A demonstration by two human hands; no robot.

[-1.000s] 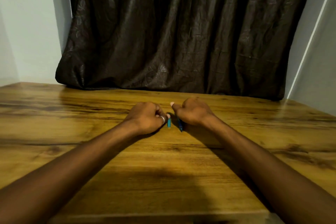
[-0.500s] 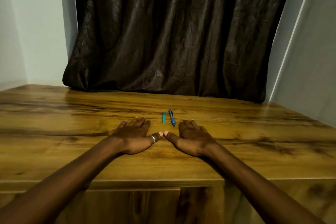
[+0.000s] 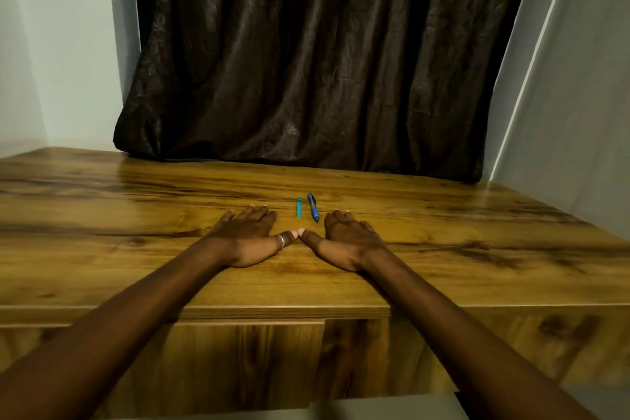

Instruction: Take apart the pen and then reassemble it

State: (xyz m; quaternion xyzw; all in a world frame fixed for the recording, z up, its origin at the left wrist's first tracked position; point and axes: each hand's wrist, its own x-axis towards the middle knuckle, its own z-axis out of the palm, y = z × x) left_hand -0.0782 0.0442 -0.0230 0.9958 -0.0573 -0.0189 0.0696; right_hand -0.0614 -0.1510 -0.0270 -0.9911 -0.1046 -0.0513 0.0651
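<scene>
A blue pen body point(image 3: 312, 207) lies on the wooden table point(image 3: 102, 215), its tip pointing toward me. Just left of it lies a short teal pen piece point(image 3: 299, 207), apart from the body. My left hand point(image 3: 250, 237) rests flat on the table, palm down, fingers spread, with a ring on the thumb. My right hand point(image 3: 344, 240) lies flat beside it, palm down. The two thumb tips touch just in front of the pen parts. Neither hand holds anything.
A dark brown curtain point(image 3: 306, 61) hangs behind the table's far edge. Pale walls point(image 3: 579, 78) stand on both sides. The table's front edge point(image 3: 272, 312) runs under my forearms, with wooden panels below it.
A second ago both hands were closed over the pen parts. They let go, pulled back toward me and flattened on the table. The view has tilted down a little.
</scene>
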